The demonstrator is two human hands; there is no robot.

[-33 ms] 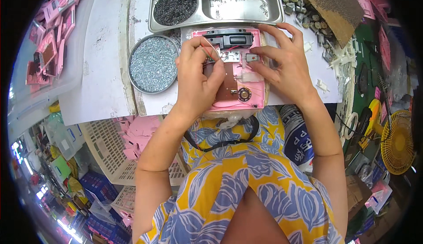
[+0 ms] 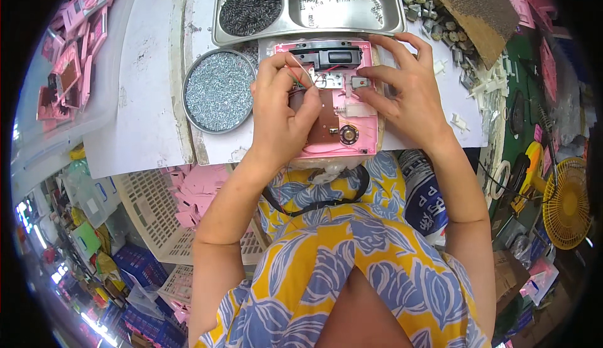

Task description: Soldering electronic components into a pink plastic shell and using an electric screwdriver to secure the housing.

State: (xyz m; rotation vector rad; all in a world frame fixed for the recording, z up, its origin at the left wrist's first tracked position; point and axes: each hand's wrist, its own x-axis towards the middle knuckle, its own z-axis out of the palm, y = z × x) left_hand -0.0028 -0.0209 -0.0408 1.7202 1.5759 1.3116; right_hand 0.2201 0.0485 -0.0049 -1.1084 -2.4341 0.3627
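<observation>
A pink plastic housing (image 2: 370, 135) lies in front of me at the table's near edge. Inside it are a brown circuit board (image 2: 323, 122), a black part (image 2: 339, 57) along the far side and a small round metal-rimmed part (image 2: 348, 135). My left hand (image 2: 282, 100) reaches in from the left, thumb and forefinger closed on thin red and dark wires (image 2: 298, 79) beside a silvery metal plate (image 2: 331, 80). From the right, my right hand (image 2: 405, 93) grips a small grey motor (image 2: 360, 82) between thumb and forefinger, its other fingers raised over the housing's right edge.
Left of the housing stands a round dish (image 2: 217, 90) of small screws. A steel compartment tray (image 2: 342, 31) with dark springs sits behind. Small motors (image 2: 433, 24) and white plastic parts (image 2: 493, 84) lie at right, pink parts (image 2: 72, 53) far left, a yellow fan (image 2: 568, 203) far right.
The thin wires by my left fingertips have shifted slightly. Both hands otherwise keep their places, and the housing has not moved.
</observation>
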